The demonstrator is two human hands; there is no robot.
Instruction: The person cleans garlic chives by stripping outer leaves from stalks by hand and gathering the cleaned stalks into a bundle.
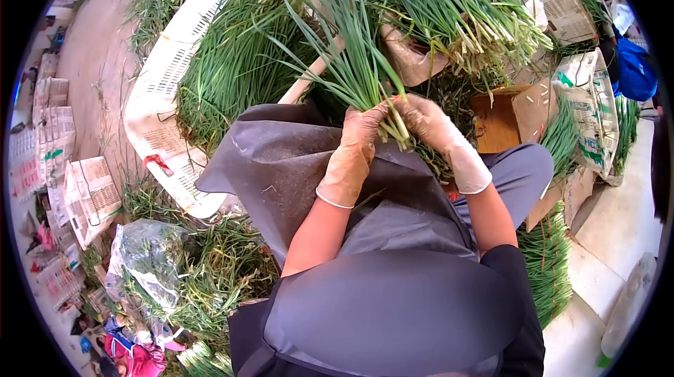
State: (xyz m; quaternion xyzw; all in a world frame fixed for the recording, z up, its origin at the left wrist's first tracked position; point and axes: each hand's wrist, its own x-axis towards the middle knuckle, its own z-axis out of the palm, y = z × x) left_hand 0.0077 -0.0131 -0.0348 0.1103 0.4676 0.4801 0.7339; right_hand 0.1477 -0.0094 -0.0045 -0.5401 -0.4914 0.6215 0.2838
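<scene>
Left hand (pixel 359 137) was clamped low on the chive bunch (pixel 357 82), leaves fanning beyond, pale stalk ends (pixel 398 133) between both hands. Right hand (pixel 430 123) sat alongside; couldn't tell whether pinching.

Pale-ended green leaf bunch (pixel 361 81), fanned outward.

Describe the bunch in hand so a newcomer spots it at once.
Start at the dark apron. At its far edge, the gloved left hand grips a bunch, with the right hand at its pale stems. Unlike the left pile and right pile, it alone is hand-held, leaves fanning away from the apron.
</scene>
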